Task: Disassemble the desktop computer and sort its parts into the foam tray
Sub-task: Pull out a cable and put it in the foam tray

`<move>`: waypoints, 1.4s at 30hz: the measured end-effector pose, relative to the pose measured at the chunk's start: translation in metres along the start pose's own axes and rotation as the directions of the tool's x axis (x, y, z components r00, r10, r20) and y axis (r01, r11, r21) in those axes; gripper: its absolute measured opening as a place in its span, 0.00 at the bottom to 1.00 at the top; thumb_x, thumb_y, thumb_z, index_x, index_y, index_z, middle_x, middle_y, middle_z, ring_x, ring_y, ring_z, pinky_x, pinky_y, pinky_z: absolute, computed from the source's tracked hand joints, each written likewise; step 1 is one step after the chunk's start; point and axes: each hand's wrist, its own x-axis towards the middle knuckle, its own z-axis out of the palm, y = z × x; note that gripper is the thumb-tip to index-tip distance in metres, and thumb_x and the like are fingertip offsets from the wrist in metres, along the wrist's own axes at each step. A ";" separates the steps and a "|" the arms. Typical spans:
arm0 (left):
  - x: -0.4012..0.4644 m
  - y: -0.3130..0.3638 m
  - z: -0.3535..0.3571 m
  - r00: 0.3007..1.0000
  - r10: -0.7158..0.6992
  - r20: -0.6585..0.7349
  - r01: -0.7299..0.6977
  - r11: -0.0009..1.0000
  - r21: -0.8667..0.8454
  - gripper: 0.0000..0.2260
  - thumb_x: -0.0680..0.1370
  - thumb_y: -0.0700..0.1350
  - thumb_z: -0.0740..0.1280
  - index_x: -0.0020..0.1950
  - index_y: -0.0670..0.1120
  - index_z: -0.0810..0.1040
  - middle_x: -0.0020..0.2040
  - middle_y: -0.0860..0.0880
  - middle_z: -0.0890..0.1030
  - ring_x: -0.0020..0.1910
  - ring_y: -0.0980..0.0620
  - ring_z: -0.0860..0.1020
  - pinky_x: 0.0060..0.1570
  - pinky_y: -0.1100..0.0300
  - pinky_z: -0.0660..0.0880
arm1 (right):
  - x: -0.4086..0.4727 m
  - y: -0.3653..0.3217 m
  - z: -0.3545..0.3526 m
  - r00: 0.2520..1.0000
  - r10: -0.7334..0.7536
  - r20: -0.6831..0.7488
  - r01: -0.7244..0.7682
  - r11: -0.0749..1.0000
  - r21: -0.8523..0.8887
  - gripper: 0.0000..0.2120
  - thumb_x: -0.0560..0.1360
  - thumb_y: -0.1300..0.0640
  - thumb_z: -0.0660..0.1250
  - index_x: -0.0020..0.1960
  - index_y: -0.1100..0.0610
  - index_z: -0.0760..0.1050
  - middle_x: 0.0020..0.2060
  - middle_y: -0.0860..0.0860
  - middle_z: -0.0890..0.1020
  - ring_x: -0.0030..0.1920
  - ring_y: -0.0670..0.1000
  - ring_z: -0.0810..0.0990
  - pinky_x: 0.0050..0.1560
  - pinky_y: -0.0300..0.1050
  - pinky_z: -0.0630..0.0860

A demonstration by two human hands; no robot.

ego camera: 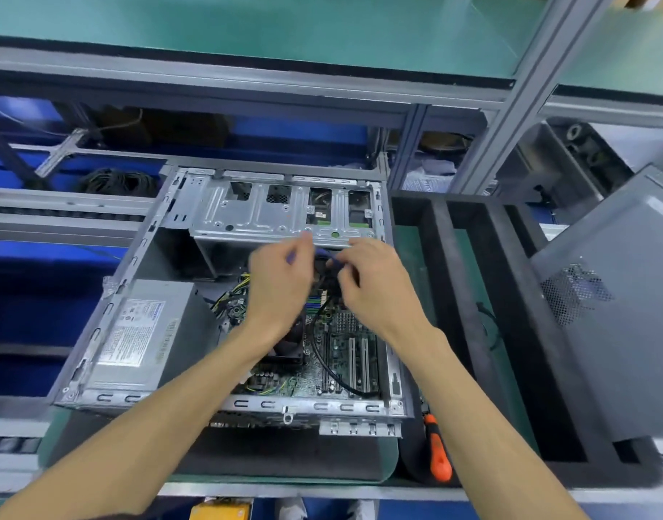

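Desktop computer case [108,324] lies open on its side on the green bench mat [391,459] before us, with the grey power supply [142,335] in its left half, the green motherboard [345,354] to the right and the metal drive cage [281,208] along the far edge. We have both hands inside, just below the drive cage. Our left hand [279,285] has its fingers curled and pinches a thin blue cable [324,253]; our right hand [375,285] has its fingers curled round the other end of that cable, by a dark connector, though motion blur hides the exact grip. A black cable [322,358] loops across the motherboard. Beside the case on the right stands the black foam tray [468,294], with long compartments, and a grey side panel [619,313] leans across its right part. An orange-handled screwdriver [438,450] lies near the tray's near-left corner.
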 end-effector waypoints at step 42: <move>0.031 0.088 0.107 0.712 -0.039 0.701 -0.492 0.684 0.538 0.12 0.81 0.57 0.57 0.61 0.56 0.72 0.50 0.51 0.82 0.49 0.45 0.80 0.43 0.53 0.74 | -0.050 0.131 -0.125 0.696 0.712 -0.091 -0.418 0.505 0.756 0.14 0.86 0.60 0.54 0.52 0.62 0.78 0.29 0.50 0.80 0.32 0.48 0.81 0.34 0.42 0.81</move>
